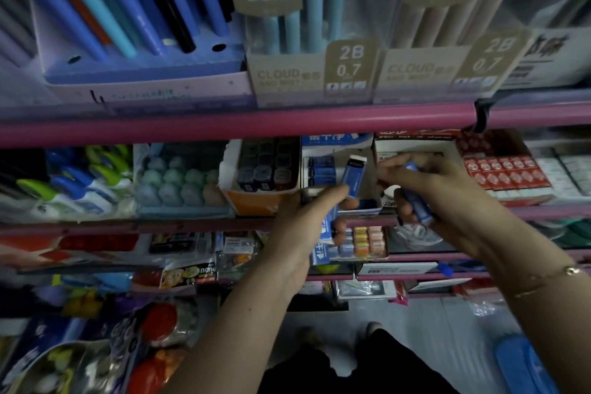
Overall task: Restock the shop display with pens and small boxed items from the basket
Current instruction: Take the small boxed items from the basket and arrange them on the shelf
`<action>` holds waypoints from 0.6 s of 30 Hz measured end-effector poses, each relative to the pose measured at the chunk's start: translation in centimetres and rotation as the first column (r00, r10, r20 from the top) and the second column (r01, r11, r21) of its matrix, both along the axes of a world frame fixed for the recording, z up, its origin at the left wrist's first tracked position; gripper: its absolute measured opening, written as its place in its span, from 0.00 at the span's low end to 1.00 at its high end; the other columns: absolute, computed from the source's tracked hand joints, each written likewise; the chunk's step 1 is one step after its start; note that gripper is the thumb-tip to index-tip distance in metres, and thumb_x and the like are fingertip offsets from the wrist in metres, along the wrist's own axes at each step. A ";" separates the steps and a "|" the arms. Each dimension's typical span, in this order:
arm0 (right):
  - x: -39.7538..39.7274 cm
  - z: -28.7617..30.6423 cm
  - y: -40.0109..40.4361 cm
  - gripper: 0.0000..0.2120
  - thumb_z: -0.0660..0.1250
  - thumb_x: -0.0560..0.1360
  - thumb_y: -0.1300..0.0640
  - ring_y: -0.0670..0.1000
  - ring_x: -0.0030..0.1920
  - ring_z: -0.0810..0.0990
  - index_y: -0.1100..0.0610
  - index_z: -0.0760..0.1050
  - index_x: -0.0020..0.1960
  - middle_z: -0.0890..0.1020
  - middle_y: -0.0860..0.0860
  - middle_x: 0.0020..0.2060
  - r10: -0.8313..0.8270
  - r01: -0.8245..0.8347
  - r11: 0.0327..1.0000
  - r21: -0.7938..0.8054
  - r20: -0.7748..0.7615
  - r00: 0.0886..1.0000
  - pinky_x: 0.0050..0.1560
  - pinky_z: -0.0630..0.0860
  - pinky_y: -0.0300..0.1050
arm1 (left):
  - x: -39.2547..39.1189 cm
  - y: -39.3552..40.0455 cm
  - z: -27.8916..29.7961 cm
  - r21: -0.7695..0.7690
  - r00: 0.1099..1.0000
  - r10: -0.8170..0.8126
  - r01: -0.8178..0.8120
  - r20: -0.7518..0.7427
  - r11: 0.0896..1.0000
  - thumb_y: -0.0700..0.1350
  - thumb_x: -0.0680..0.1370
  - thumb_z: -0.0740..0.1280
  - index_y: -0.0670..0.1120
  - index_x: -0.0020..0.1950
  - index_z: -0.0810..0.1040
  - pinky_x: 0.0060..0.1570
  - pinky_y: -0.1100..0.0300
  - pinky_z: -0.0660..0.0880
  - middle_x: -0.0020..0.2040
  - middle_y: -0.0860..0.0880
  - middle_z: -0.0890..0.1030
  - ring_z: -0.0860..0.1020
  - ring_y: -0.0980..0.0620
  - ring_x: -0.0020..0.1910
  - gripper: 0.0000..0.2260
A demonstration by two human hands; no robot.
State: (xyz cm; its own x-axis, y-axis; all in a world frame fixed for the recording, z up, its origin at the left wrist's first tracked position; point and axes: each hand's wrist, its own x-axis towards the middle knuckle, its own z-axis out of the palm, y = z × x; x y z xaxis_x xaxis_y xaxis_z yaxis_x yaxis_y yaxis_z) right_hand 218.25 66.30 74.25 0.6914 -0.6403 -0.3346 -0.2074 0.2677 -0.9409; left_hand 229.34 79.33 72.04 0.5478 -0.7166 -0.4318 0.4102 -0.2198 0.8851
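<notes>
Blue boxes (353,177) were gripped in the left hand (307,221), more in the right hand (438,198), before a half-filled tray (339,150) on the middle shelf (128,224). Restocking seemed midway; the held boxes remained unplaced.

We see pink-railed shelves (243,125) stacked in tiers. On the upper shelf, above both grips, stand a pen display box (144,73) and two "CLOUD" pencil boxes (287,80). The shelf level with the grips carries an open white carton (339,150), a tray of dark boxes (265,169) left of the left grip, and red packs (505,173) right of the right grip.
</notes>
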 end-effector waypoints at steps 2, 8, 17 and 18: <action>0.3 -0.5 0.9 0.06 0.70 0.72 0.59 0.49 0.21 0.68 0.62 0.77 0.44 0.80 0.52 0.29 -0.024 0.023 0.999 -0.049 -0.022 0.999 0.21 0.66 0.37 | -0.6 -0.2 -0.2 0.048 0.995 -0.020 0.015 0.094 0.999 0.48 0.74 0.71 0.49 0.39 0.84 0.35 0.58 0.73 0.42 0.46 0.85 0.75 0.56 0.28 0.06; 1.5 -1.9 2.2 0.12 0.77 0.67 0.56 0.45 0.21 0.70 0.57 0.74 0.43 0.78 0.53 0.30 -0.050 -0.011 0.958 -0.287 -0.204 0.978 0.22 0.67 0.38 | -2.5 -0.7 -1.4 0.070 0.923 -0.015 -0.013 0.385 0.997 0.43 0.74 0.69 0.50 0.40 0.77 0.35 0.44 0.76 0.30 0.44 0.77 0.75 0.44 0.31 0.04; 5.1 -2.5 -2.9 0.17 0.68 0.72 0.46 0.58 0.53 0.79 0.50 0.73 0.59 0.80 0.54 0.55 -0.013 -0.709 0.126 -0.694 -0.716 0.698 0.49 0.77 0.47 | -0.8 0.2 -1.6 0.076 0.914 0.149 -0.130 -0.378 0.989 0.45 0.72 0.73 0.46 0.39 0.79 0.25 0.63 0.71 0.33 0.49 0.77 0.72 0.56 0.24 0.05; 5.5 -2.7 -2.8 0.16 0.66 0.74 0.47 0.56 0.54 0.79 0.49 0.72 0.60 0.80 0.52 0.56 -0.016 -0.758 0.012 -0.653 -0.758 0.653 0.51 0.77 0.47 | -0.4 0.7 -1.5 0.063 0.834 0.162 -0.152 -0.528 0.986 0.46 0.70 0.73 0.45 0.40 0.78 0.23 0.65 0.71 0.33 0.49 0.76 0.72 0.56 0.24 0.07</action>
State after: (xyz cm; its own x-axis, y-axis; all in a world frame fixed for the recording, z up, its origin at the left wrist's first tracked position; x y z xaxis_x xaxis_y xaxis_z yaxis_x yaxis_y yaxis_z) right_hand 223.73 63.51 71.57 0.9297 -0.3532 -0.1043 -0.3564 -0.9342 -0.0132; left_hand 228.97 80.05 70.57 0.3364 -0.6302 -0.6997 0.8451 -0.1257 0.5196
